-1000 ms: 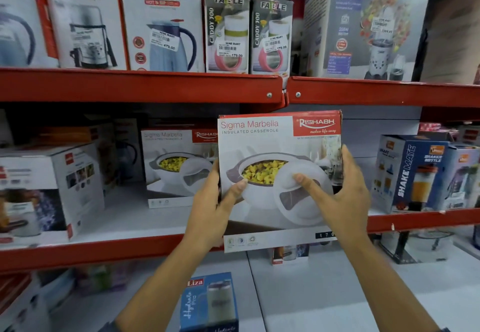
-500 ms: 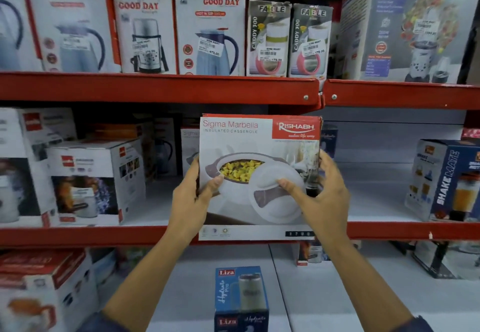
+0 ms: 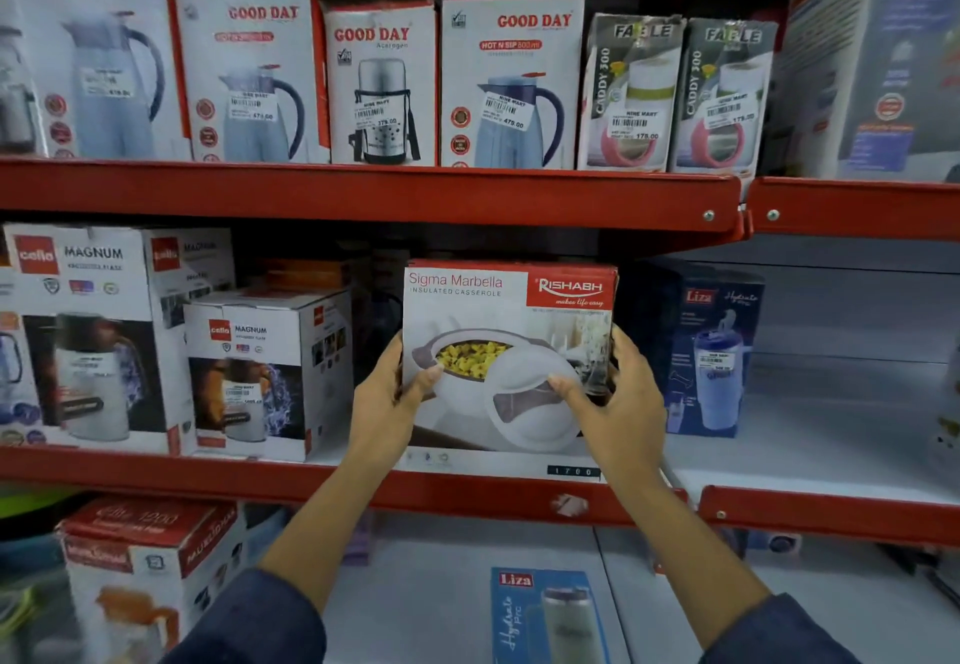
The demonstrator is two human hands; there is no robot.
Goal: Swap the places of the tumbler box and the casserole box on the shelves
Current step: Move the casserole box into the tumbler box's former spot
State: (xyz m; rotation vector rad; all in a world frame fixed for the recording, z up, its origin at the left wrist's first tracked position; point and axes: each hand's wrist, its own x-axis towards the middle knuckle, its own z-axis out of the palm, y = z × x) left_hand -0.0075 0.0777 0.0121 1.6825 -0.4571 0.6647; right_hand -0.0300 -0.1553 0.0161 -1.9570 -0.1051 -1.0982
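Both hands (image 3: 511,398) gripping upright casserole box (image 3: 506,310), front facing camera

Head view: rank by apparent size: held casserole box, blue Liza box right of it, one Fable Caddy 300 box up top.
1. casserole box, held in both hands, nearest the camera, so its lead may be partly nearness.
2. Liza tumbler box and the Fable Caddy 300 box look too alike to rank.
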